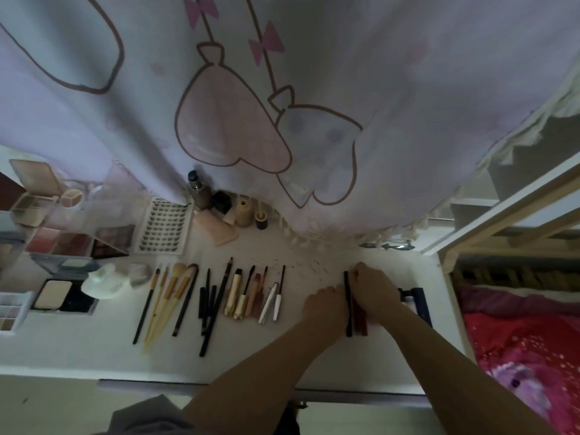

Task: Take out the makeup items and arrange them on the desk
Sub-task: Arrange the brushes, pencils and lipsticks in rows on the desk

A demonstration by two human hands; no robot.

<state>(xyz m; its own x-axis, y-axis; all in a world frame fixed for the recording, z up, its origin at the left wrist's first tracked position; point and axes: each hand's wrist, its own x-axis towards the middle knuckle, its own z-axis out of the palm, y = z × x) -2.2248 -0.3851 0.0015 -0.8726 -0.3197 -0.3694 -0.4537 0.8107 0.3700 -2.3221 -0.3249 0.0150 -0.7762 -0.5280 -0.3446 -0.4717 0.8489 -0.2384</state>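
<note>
Head view looks down on a white desk [251,356] with a big curtain [314,89] hanging at the back. The curtain has pink bows and heart shapes drawn on it.

Both hands are near the right side of the desk. The left hand [324,304] lies on the desk with its fingers bent, and its fingertips touch a thin black stick [347,304]. The right hand [373,290] is just on the other side, with its fingers curled down over two dark red sticks [361,318] that lie right beside the black one. I cannot tell for sure if either hand is pinching a stick or only pressing on it. The three sticks lie side by side, pointing away from the person.

Just right of the right arm is a dark blue box [420,306], partly hidden.

In the middle of the desk, many makeup things lie in a neat row. There are brushes [171,296] with light handles, then black pencils [210,306], then small cream and white tubes [251,296].

On the left are flat powder cases [64,296], a color palette [113,241], a white puff [105,282] and a card of fake lashes [164,226]. At the back, by the curtain, stand some small bottles [226,202].

At the far right, beside the desk, is a red and pink blanket [527,340].
</note>
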